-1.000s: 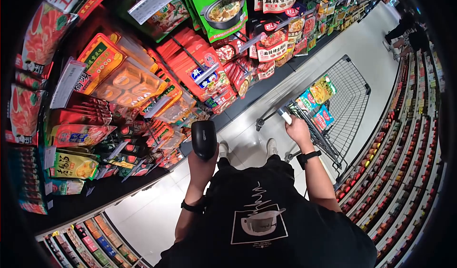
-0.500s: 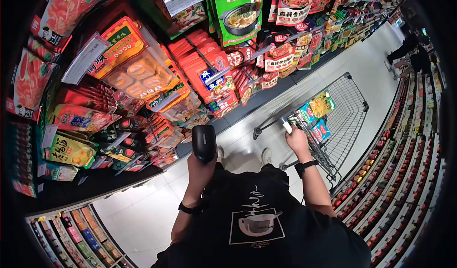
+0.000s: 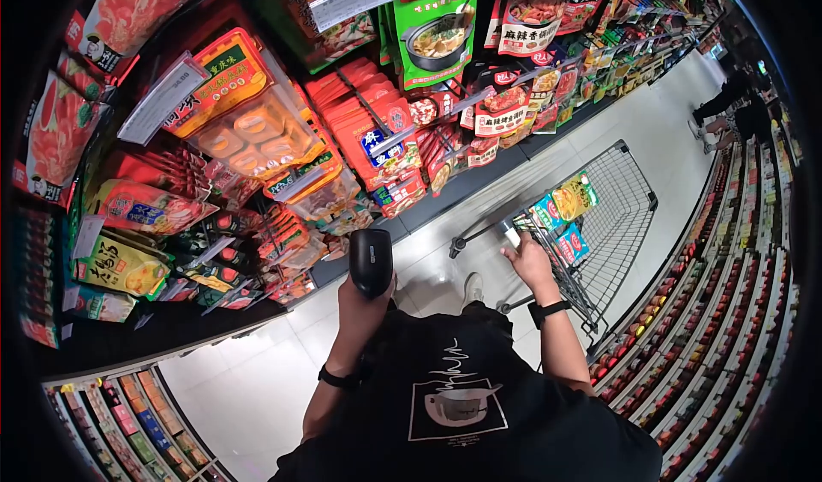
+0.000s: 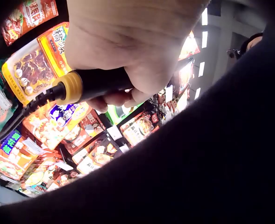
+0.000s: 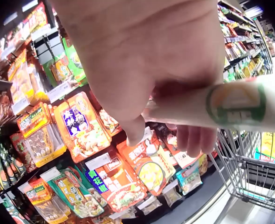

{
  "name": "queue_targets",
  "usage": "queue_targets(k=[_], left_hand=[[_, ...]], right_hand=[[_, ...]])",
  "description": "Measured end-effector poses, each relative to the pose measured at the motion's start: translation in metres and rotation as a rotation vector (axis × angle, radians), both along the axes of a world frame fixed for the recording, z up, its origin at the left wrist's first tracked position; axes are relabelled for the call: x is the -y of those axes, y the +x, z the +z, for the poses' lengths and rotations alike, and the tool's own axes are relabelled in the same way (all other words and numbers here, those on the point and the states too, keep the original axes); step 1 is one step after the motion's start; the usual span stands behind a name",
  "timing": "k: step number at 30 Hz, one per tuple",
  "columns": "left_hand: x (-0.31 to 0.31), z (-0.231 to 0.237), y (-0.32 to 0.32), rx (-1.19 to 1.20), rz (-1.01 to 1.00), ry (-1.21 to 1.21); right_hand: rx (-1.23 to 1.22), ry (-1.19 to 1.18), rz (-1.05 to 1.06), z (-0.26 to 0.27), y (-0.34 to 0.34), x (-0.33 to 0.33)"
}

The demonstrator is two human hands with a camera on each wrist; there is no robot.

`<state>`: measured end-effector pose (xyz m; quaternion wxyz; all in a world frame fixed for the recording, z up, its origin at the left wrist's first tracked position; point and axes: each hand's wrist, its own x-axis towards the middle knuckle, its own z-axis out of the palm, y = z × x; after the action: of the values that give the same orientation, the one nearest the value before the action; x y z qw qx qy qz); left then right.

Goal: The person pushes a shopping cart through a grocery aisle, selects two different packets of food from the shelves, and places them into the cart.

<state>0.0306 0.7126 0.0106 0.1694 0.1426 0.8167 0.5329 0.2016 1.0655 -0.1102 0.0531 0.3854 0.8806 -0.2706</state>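
Observation:
In the head view my left hand (image 3: 363,311) grips a black handheld scanner (image 3: 372,264) upright beside the shelf packets. Fingers wrap its dark handle (image 4: 102,81) in the left wrist view, where a coiled cable leaves the yellow-ringed end. My right hand (image 3: 533,268) is on the white handle (image 3: 512,235) of a wire shopping cart (image 3: 629,217). The right wrist view has its palm over the handle (image 5: 235,105), thumb and fingers curled round the far side. Green, yellow and blue packets (image 3: 572,198) lie in the cart.
Red and orange seasoning packets (image 3: 372,131) hang with price tags along the left shelf. Rows of jars (image 3: 685,311) line the curved-looking shelf at the right. Another person (image 3: 741,110) stands up the aisle, beyond the cart. Boxed goods (image 3: 141,413) fill a lower-left shelf.
The head view has shifted, so the shelf packets sit farther right and the cart lower. Both hands stay on the scanner and the cart handle.

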Motion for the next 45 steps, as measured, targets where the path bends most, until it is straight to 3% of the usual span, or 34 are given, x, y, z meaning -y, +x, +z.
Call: queue_targets(k=[7,10,11,16,20,21,24,27,29,34,45], left_hand=[[0.015,-0.001,-0.002,-0.003,0.058,-0.002],[0.021,-0.008,-0.002,0.036,0.064,0.001],[0.024,-0.010,-0.003,0.050,0.064,0.000],[0.022,-0.005,-0.001,-0.032,0.055,-0.001],[0.022,-0.008,0.002,-0.157,0.096,0.028],[0.021,-0.006,0.003,-0.165,0.101,0.024],[0.028,0.000,0.002,0.121,0.100,-0.083],[0.031,0.000,0.004,-0.078,0.114,-0.023],[0.036,-0.007,0.005,-0.072,0.142,0.006],[0.042,-0.008,0.004,-0.060,0.167,0.026],[0.038,-0.008,0.003,-0.019,0.143,0.045]], right_hand=[[-0.457,0.424,0.102,0.045,-0.036,0.018],[-0.565,0.299,0.136,0.047,-0.071,0.016],[-0.561,0.158,0.096,0.042,-0.085,0.015],[-0.482,-0.083,0.132,0.020,-0.158,0.024],[-0.442,-0.032,0.285,-0.034,-0.213,0.020],[-0.424,-0.058,0.276,-0.041,-0.227,0.019],[-0.374,-0.147,0.211,-0.055,-0.262,0.016],[-0.388,-0.237,0.097,-0.073,-0.293,0.013],[-0.453,-0.267,0.051,-0.090,-0.308,0.009],[-0.550,-0.317,0.057,-0.083,-0.318,0.014],[-0.451,-0.295,0.105,-0.078,-0.307,0.016]])
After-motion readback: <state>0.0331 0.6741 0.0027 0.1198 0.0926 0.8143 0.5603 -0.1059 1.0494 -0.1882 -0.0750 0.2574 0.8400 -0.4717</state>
